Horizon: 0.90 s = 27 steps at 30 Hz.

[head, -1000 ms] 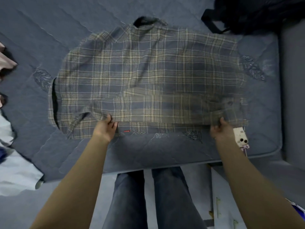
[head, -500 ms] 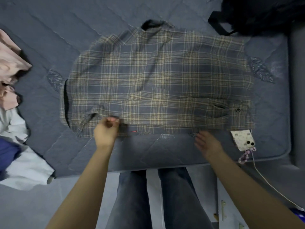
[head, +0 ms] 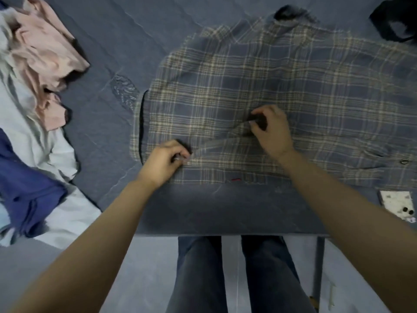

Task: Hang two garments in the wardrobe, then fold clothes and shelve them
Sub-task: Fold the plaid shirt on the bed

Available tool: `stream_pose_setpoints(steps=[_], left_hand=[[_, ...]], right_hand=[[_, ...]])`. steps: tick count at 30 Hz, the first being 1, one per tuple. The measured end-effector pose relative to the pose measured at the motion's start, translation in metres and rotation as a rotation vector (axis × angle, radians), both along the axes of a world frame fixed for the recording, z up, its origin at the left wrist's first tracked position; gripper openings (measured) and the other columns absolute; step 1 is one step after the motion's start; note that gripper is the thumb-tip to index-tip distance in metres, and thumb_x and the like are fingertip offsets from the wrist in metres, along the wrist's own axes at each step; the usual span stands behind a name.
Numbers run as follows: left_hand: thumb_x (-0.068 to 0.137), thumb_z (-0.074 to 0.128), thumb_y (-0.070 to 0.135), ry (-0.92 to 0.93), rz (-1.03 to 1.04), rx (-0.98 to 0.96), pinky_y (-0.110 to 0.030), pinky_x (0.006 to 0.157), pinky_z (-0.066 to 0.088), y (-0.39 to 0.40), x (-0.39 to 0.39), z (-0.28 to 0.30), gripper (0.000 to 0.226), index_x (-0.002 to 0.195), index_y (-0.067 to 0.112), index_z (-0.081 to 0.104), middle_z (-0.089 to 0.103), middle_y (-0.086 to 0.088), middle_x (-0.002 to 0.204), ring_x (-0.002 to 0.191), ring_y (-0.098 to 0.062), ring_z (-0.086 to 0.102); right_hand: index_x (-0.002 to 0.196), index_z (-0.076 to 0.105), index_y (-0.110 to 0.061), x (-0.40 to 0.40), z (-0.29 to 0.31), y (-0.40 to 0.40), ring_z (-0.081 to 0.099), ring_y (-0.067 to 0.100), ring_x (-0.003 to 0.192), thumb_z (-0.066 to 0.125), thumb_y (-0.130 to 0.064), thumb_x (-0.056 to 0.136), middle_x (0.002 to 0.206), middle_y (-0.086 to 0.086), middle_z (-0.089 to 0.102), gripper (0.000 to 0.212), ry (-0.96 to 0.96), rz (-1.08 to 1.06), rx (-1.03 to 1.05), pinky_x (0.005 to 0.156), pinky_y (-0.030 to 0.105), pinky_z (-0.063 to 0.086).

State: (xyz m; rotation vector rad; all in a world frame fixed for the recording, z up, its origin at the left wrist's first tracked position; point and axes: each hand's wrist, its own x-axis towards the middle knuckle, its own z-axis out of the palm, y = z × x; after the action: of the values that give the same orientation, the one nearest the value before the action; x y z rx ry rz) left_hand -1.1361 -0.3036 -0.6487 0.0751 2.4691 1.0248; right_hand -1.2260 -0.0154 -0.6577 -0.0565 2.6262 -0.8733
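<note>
Leaving the near hem, right hand (head: 272, 129) and left hand (head: 165, 161) now pinch a sleeve fold across the plaid shirt (head: 304, 86), so folding is underway.

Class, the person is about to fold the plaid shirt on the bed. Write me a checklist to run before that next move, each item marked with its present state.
1. Left hand has a grip on the plaid shirt: ok, fingers pinch cloth near the hem.
2. Right hand has a grip: ok, it pinches a raised ridge mid-shirt.
3. Shirt lies flat: not ok, a crease runs between the hands.
4. Phone clear of the shirt: ok, it lies just past the hem corner.
5. Clothes pile clear of the shirt: ok, bare bedcover lies between.
6. Sleeves tucked in: cannot tell.
</note>
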Motion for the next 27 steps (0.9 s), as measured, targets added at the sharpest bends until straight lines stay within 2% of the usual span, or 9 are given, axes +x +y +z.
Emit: stream_pose_setpoints(steps=[2,4,6,8,12,16,21,24,27], left_hand=[[0.078,0.075,-0.001,-0.006,-0.067,-0.038,-0.042,0.092,0.047,-0.006,0.007,-0.003,0.012,0.088,0.006,0.073,0.062,-0.01,0.107,0.102,-0.031,0.058],[0.079,0.078,0.024,-0.046,-0.012,-0.104,-0.042,0.098,0.038,-0.006,0.012,-0.005,0.017,0.092,0.017,0.071,0.057,-0.001,0.12,0.114,-0.024,0.049],[0.081,0.068,0.054,-0.122,0.128,-0.078,-0.036,0.094,0.033,-0.003,0.01,-0.003,0.032,0.097,0.027,0.062,0.056,0.01,0.117,0.111,-0.013,0.045],[0.08,0.061,0.065,-0.169,0.219,-0.045,-0.035,0.091,0.037,0.0,0.004,-0.003,0.043,0.103,0.029,0.055,0.059,0.012,0.107,0.102,-0.011,0.051],[0.094,0.057,0.041,-0.255,0.232,-0.152,-0.041,0.082,0.051,-0.002,-0.003,-0.009,0.036,0.121,0.017,0.06,0.07,-0.009,0.101,0.096,-0.029,0.064],[0.093,0.063,0.032,-0.266,0.356,-0.219,-0.036,0.076,0.049,-0.006,-0.012,-0.01,0.037,0.124,0.011,0.062,0.069,-0.013,0.106,0.099,-0.032,0.062],[0.081,0.072,0.02,-0.011,0.182,-0.309,-0.046,0.094,0.043,0.013,-0.027,0.016,0.046,0.124,0.017,0.056,0.054,-0.007,0.122,0.115,-0.03,0.048],[0.084,0.07,0.021,0.105,0.01,-0.247,-0.045,0.096,0.039,0.055,-0.043,0.033,0.04,0.121,0.018,0.059,0.051,-0.004,0.126,0.117,-0.028,0.044],[0.092,0.06,0.022,0.105,-0.18,-0.153,-0.04,0.097,0.037,0.116,-0.067,0.039,0.027,0.12,0.019,0.062,0.053,0.0,0.128,0.121,-0.024,0.043]], right_hand=[[0.119,0.062,-0.01,-0.014,-0.005,0.01,0.05,0.031,0.116,0.063,-0.032,0.093,0.121,0.013,0.055,0.034,-0.076,0.122,0.135,0.098,0.042,0.04],[0.115,0.065,-0.013,-0.027,-0.004,0.02,0.05,0.031,0.114,0.063,-0.039,0.092,0.116,0.011,0.057,0.034,-0.097,0.279,0.227,0.097,0.039,0.036],[0.107,0.068,-0.012,-0.038,0.001,0.025,0.052,0.031,0.109,0.062,-0.038,0.093,0.109,0.01,0.06,0.03,-0.138,0.386,0.244,0.092,0.036,0.034],[0.102,0.067,-0.01,-0.049,0.005,0.025,0.057,0.03,0.1,0.061,-0.033,0.094,0.102,0.01,0.061,0.026,-0.164,0.4,0.183,0.086,0.036,0.04],[0.099,0.064,-0.01,-0.071,0.006,0.021,0.061,0.027,0.087,0.059,-0.033,0.096,0.093,0.008,0.066,0.024,-0.125,0.205,0.158,0.073,0.031,0.043],[0.107,0.061,-0.006,-0.07,-0.007,0.014,0.056,0.033,0.102,0.057,-0.033,0.097,0.108,0.016,0.062,0.028,-0.095,0.235,0.344,0.087,0.04,0.044],[0.123,0.056,-0.005,-0.037,0.008,0.031,0.048,0.032,0.116,0.061,-0.02,0.094,0.125,0.016,0.054,0.033,0.024,0.048,0.2,0.099,0.041,0.04],[0.117,0.06,-0.002,0.006,0.027,0.061,0.054,0.028,0.109,0.061,-0.004,0.091,0.119,0.015,0.057,0.026,0.011,-0.221,0.013,0.096,0.036,0.046],[0.108,0.062,0.002,0.057,0.038,0.094,0.056,0.021,0.098,0.057,0.001,0.093,0.111,0.02,0.062,0.016,-0.125,-0.682,-0.229,0.088,0.029,0.045]])
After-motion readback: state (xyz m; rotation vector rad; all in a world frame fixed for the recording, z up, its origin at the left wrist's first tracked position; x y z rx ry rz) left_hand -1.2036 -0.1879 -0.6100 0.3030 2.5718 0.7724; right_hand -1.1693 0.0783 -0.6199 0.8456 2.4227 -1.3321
